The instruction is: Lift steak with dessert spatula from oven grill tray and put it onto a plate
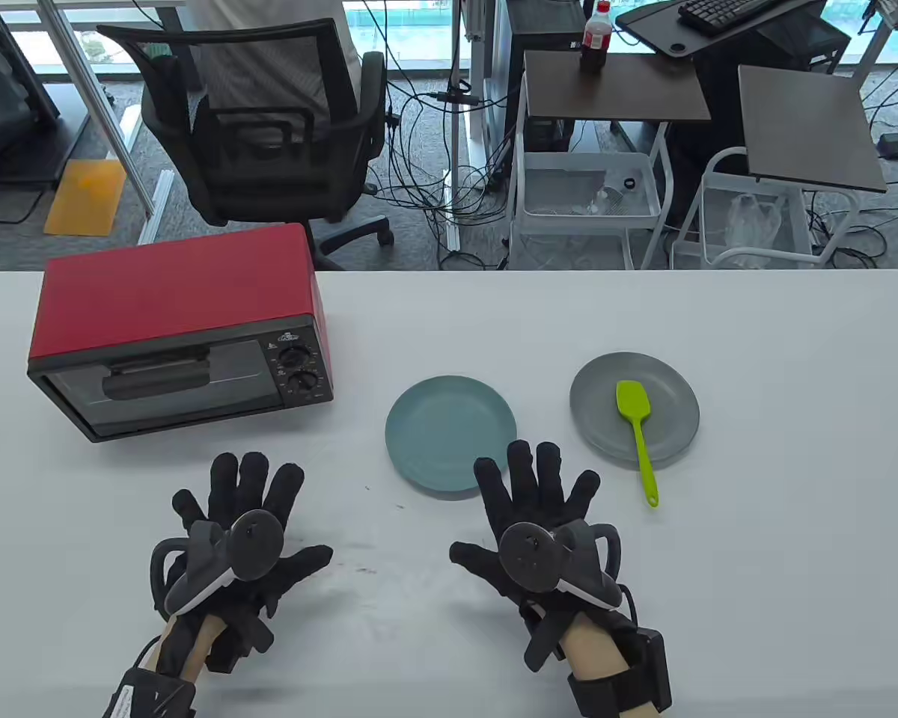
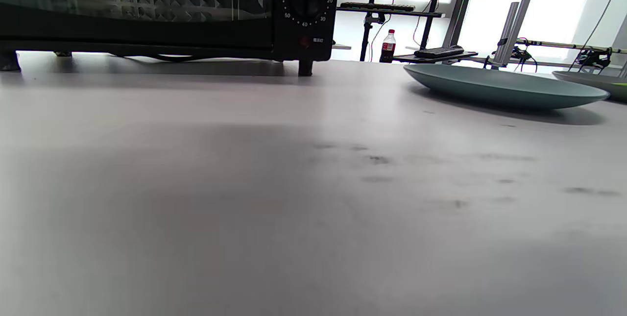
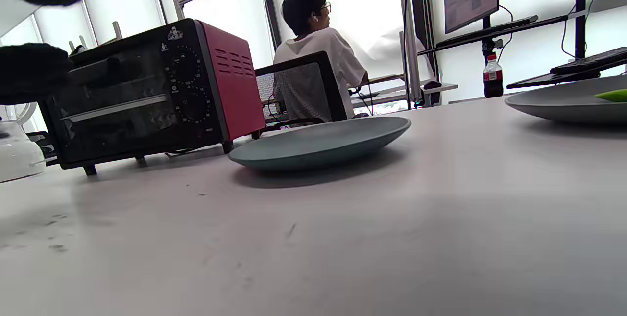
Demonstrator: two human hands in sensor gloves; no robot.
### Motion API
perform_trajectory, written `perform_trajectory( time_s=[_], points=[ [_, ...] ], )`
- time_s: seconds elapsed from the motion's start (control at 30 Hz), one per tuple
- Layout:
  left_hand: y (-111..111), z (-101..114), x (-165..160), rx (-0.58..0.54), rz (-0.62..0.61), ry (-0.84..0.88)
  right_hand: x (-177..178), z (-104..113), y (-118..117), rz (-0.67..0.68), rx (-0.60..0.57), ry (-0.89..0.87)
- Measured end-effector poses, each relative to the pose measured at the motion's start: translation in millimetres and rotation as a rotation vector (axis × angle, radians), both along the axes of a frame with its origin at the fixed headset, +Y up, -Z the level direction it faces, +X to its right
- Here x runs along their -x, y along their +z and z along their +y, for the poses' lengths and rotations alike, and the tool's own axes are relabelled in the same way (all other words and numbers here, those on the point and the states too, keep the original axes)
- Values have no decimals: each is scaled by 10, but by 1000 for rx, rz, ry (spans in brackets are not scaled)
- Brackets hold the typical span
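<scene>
Spatula (image 1: 636,434) on grey plate (image 1: 673,441)

On the table (image 1: 756,598) the oven (image 1: 179,329) stood at the far left, door facing the near edge. To its right lay a plate (image 1: 451,434), and right of that, apart from it, a second plate (image 1: 634,407). The spatula (image 1: 638,434) lay with its blade on the second plate and its handle over the near rim onto the table. The left hand (image 1: 243,535) rested flat before the oven; the right hand (image 1: 542,535) lay flat just before the first plate, fingertips at its near rim. Behind the table stood a chair (image 1: 262,127) at left and carts (image 1: 591,194) at right, one with a bottle (image 1: 596,37) on top.
</scene>
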State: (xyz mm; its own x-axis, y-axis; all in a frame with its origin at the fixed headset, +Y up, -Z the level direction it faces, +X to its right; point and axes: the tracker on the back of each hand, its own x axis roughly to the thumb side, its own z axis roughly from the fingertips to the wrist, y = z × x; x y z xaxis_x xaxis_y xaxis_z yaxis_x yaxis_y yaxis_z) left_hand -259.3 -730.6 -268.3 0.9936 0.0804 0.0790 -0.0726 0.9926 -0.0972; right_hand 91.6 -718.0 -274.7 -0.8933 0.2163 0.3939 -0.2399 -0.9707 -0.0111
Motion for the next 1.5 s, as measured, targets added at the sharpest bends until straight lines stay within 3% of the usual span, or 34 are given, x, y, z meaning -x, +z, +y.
perform_trajectory(
  time_s=[1.5],
  points=[
    [-14,-1,37,11,4,16,2,-7,-12,-8,27,13]
  ],
)
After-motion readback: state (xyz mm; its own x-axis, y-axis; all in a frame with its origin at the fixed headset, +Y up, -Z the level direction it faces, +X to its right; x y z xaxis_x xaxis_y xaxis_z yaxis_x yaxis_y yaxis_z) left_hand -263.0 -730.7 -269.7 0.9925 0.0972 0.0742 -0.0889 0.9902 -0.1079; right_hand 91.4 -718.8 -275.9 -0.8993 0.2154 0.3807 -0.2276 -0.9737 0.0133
